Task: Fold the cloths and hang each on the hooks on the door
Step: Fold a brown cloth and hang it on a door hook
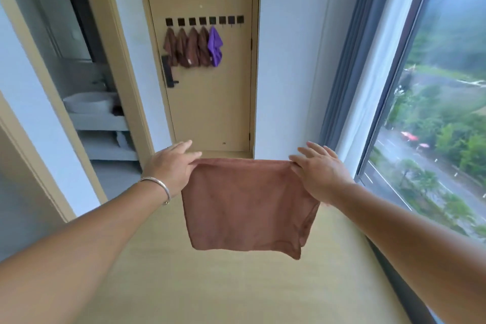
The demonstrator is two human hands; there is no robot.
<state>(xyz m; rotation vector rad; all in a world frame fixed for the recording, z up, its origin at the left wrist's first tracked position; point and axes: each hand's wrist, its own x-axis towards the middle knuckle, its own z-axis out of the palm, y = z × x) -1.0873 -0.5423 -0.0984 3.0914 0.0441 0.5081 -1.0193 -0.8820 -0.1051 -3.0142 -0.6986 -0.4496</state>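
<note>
Brown cloth (pixel 247 202) pinched at top corners, left hand (pixel 171 166) & right hand (pixel 319 168), other fingers spread; keep edge taut, corners matched for even fold

Both arms stretched fwd, near level. Left hand (pixel 171 168) pinches w/ thumb & forefinger, other fingers straight, spread; bangle (pixel 160 187) on wrist. Right hand (pixel 319 172) same pinch grip, fingers fanned out, palm down.

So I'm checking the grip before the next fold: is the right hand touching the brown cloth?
Touching. The head view shows the right hand pinching the top right corner of the brown cloth, which hangs from it.
</note>
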